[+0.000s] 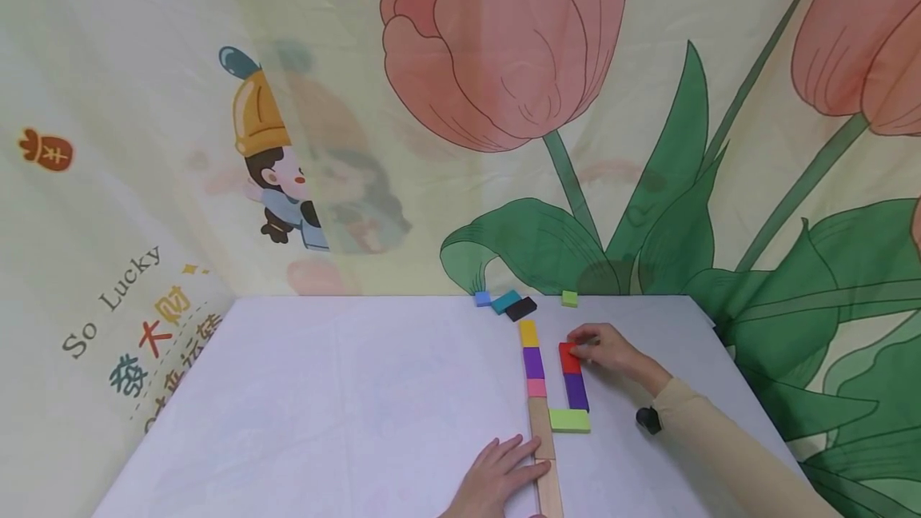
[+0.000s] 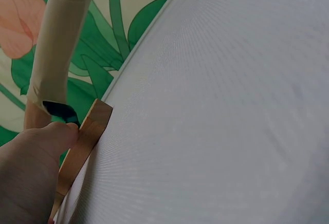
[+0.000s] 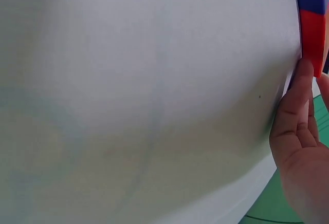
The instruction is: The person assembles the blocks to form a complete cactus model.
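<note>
My right hand pinches a red block between thumb and fingers, low over the white tabletop. The red block meets the far end of a purple block, and a light green block lies crosswise at that block's near end. The green block reaches left to a long row of blocks. Fingers spread, my left hand rests on the wooden blocks at the near part of this row. Beyond them the row runs on with a pink block, another purple block and a yellow block.
Toward the table's back edge lie a blue block, a teal block, a black block and a small green block. A printed cloth hangs behind the table. A black wrist device sits at the right sleeve.
</note>
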`<state>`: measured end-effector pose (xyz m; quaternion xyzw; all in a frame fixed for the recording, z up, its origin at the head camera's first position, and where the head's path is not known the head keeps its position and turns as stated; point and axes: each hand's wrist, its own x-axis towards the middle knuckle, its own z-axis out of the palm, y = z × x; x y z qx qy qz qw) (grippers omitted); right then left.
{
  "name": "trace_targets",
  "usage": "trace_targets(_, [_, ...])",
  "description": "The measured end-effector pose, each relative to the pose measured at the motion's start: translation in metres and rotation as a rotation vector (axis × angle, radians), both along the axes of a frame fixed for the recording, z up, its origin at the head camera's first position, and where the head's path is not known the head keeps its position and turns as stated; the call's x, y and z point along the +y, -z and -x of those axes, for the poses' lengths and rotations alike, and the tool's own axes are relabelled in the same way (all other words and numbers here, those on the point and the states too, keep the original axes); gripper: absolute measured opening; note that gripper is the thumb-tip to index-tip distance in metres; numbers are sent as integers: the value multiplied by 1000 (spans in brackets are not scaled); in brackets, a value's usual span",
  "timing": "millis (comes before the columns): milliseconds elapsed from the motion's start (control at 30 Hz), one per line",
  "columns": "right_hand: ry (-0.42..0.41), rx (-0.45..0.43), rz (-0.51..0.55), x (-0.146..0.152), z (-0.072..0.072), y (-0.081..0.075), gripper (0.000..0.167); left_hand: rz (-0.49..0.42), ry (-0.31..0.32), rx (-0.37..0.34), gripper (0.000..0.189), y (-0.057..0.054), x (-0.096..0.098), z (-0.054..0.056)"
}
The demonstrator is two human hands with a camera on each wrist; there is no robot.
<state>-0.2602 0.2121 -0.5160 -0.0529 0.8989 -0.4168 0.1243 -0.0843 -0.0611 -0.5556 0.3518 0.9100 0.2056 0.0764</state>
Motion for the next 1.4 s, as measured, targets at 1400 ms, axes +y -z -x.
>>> trace_targets(1400, [45,17,-24,-42,43,-16,32,-14,26,110,62,2,-2,0])
